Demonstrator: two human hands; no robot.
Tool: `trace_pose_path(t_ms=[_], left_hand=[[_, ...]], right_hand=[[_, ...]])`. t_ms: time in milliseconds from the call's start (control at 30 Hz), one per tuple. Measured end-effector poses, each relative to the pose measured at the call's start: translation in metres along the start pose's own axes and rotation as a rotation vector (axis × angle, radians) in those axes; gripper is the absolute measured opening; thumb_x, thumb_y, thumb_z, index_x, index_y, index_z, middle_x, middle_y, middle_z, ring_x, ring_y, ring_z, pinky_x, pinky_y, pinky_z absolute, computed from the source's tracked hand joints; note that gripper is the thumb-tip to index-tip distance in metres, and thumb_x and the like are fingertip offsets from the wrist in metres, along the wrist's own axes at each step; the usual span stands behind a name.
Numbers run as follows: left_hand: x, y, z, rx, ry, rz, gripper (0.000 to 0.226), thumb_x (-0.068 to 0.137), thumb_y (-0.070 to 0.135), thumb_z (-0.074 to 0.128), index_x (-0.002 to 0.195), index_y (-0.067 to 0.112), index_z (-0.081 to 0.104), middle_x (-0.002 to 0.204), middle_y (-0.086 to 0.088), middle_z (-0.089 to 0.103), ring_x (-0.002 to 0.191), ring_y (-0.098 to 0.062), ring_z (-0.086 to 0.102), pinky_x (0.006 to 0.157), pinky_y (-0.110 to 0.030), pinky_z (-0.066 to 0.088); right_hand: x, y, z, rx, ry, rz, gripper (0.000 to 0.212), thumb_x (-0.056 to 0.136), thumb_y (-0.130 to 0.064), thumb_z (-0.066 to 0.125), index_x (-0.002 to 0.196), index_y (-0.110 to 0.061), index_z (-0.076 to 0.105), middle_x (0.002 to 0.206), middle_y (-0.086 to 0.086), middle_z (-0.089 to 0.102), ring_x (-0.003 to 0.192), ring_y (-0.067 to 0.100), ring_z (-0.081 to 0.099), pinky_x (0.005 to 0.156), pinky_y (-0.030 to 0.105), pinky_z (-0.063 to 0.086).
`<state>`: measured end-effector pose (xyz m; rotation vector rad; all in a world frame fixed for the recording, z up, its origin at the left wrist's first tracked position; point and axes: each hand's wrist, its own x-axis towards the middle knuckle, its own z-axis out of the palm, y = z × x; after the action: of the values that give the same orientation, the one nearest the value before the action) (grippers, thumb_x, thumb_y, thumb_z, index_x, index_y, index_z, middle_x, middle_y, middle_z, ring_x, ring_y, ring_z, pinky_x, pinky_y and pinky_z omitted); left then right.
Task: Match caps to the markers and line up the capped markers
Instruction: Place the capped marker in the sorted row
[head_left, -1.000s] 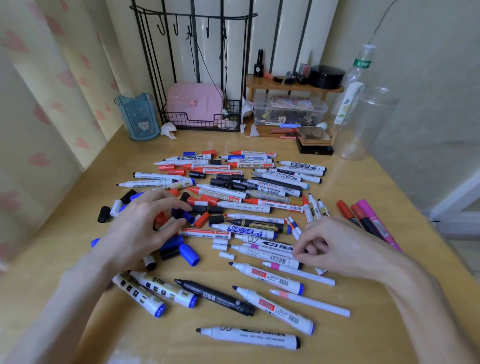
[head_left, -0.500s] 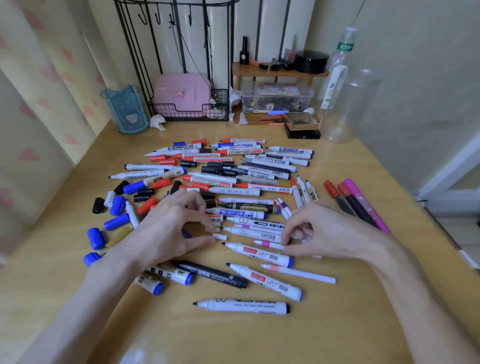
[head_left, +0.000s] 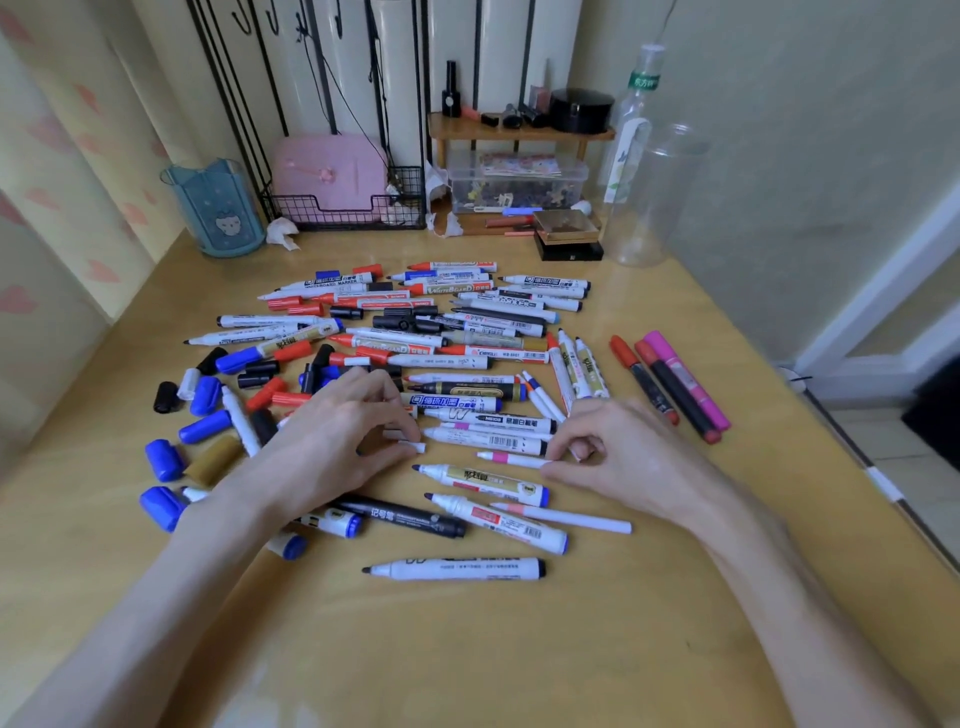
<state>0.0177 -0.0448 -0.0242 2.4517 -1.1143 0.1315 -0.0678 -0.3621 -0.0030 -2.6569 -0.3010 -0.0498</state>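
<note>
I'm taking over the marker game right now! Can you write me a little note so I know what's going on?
Left hand: pinches a small white cap.
Right hand: pinches the end of the thin pink-banded pen, lying on the table.
Done: three capped markers lined up at the right.
Left to do: many uncapped markers in the pile; loose caps lie mostly on the left.

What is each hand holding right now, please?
Left hand: pinches a small white cap.
Right hand: pinches the thin pink-banded pen by its end.
</note>
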Motion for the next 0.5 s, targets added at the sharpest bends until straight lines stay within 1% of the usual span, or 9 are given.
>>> trace_pose_path(t_ms=[100, 167, 200, 233, 300, 333, 400, 500], left_hand=[[-0.002, -0.001, -0.003, -0.085, 0.021, -0.033, 0.016, 0.092, 0.047, 0.065, 0.102, 0.037, 0.073, 0.108, 0.018, 0.052, 0.106, -0.006, 0.057, 0.088, -0.027, 0.053], [-0.001, 0.001, -0.005, -0.204, 0.070, -0.073, 0.010, 0.094, 0.039, 0.069, 0.102, 0.033, 0.072, 0.115, 0.017, 0.057, 0.111, -0.008, 0.063, 0.091, -0.025, 0.053], [-0.001, 0.004, -0.006, -0.254, 0.095, -0.093, 0.010, 0.095, 0.037, 0.069, 0.102, 0.030, 0.072, 0.116, 0.016, 0.062, 0.111, -0.009, 0.065, 0.090, -0.026, 0.054], [0.000, 0.006, -0.007, -0.290, 0.116, -0.115, 0.010, 0.096, 0.036, 0.068, 0.103, 0.029, 0.071, 0.114, 0.014, 0.067, 0.108, -0.011, 0.067, 0.087, -0.029, 0.055], [0.000, 0.011, -0.008, -0.355, 0.138, -0.152, 0.007, 0.099, 0.033, 0.067, 0.103, 0.028, 0.069, 0.101, 0.009, 0.073, 0.092, -0.015, 0.070, 0.078, -0.035, 0.056], [0.000, 0.012, -0.008, -0.401, 0.146, -0.169, 0.005, 0.099, 0.030, 0.068, 0.103, 0.027, 0.069, 0.095, 0.008, 0.074, 0.086, -0.016, 0.070, 0.076, -0.035, 0.056], [0.001, 0.012, -0.008, -0.480, 0.174, -0.202, 0.005, 0.098, 0.027, 0.070, 0.103, 0.024, 0.070, 0.093, 0.006, 0.073, 0.082, -0.018, 0.071, 0.075, -0.034, 0.058], [0.002, 0.010, -0.008, -0.531, 0.200, -0.252, 0.018, 0.092, 0.029, 0.076, 0.108, 0.022, 0.073, 0.096, 0.004, 0.075, 0.084, -0.021, 0.073, 0.077, -0.036, 0.060]], right_hand=[[0.003, -0.001, -0.005, 0.105, 0.026, -0.013, 0.012, 0.081, -0.043, 0.083, 0.078, -0.036, 0.075, 0.076, -0.009, 0.058, 0.070, 0.014, 0.054, 0.065, 0.029, 0.048], [0.010, -0.007, -0.010, 0.154, 0.049, -0.035, 0.012, 0.083, -0.042, 0.082, 0.079, -0.035, 0.074, 0.079, -0.010, 0.060, 0.073, 0.014, 0.057, 0.065, 0.024, 0.045], [0.015, -0.011, -0.012, 0.159, 0.054, -0.055, 0.012, 0.085, -0.040, 0.082, 0.080, -0.034, 0.073, 0.079, -0.011, 0.061, 0.074, 0.013, 0.059, 0.065, 0.020, 0.042], [0.021, -0.017, -0.013, 0.168, 0.052, -0.074, 0.011, 0.086, -0.038, 0.082, 0.081, -0.032, 0.074, 0.078, -0.013, 0.062, 0.074, 0.008, 0.060, 0.065, 0.015, 0.039], [0.031, -0.026, -0.012, 0.223, 0.029, -0.090, 0.010, 0.089, -0.030, 0.081, 0.084, -0.025, 0.075, 0.079, -0.015, 0.069, 0.072, -0.002, 0.061, 0.062, 0.009, 0.039], [0.035, -0.028, -0.009, 0.267, 0.025, -0.088, 0.008, 0.090, -0.027, 0.080, 0.086, -0.023, 0.075, 0.080, -0.014, 0.071, 0.073, -0.004, 0.063, 0.062, 0.008, 0.039], [0.040, -0.026, 0.000, 0.351, 0.047, -0.072, 0.003, 0.092, -0.026, 0.078, 0.092, -0.024, 0.076, 0.086, -0.014, 0.074, 0.084, 0.000, 0.068, 0.067, 0.011, 0.043], [0.040, -0.017, 0.012, 0.387, 0.121, -0.062, 0.013, 0.095, -0.025, 0.075, 0.107, -0.026, 0.078, 0.094, -0.016, 0.075, 0.094, 0.006, 0.069, 0.076, 0.015, 0.046]])
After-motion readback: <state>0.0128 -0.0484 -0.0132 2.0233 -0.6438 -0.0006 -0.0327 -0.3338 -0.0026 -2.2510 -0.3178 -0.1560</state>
